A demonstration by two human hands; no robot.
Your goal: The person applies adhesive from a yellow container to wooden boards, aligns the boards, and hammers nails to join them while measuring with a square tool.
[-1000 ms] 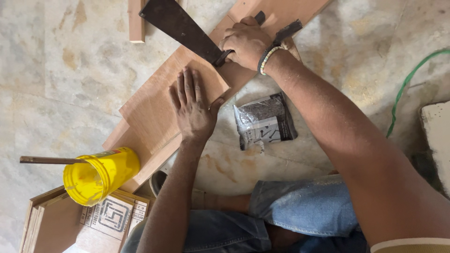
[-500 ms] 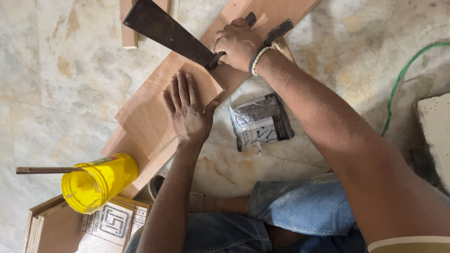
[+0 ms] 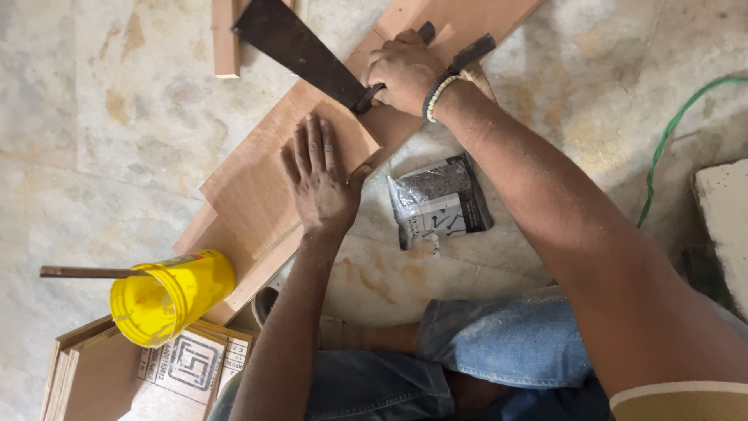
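Nearest the person's bent, denim-clad knee, a yellow plastic bucket (image 3: 167,300) with a stick across its rim stands on the lower end of the light-brown wooden board (image 3: 257,195), beside a stack of flat wood panels (image 3: 86,374). The left hand (image 3: 321,179) lies flat and spread wide on that board, pinning it to the stone floor (image 3: 93,156). A small clear plastic packet of dark bits (image 3: 440,201) lies just right of it. Farther off, the right hand (image 3: 405,74) is wrapped tight around the handle of a dark, rusty-bladed handsaw (image 3: 300,45), whose blade slants across the board's far part. The spread fingers (image 3: 312,144) lie near the blade; a skipping saw could likely nick them, and a shifting board could jam the blade.
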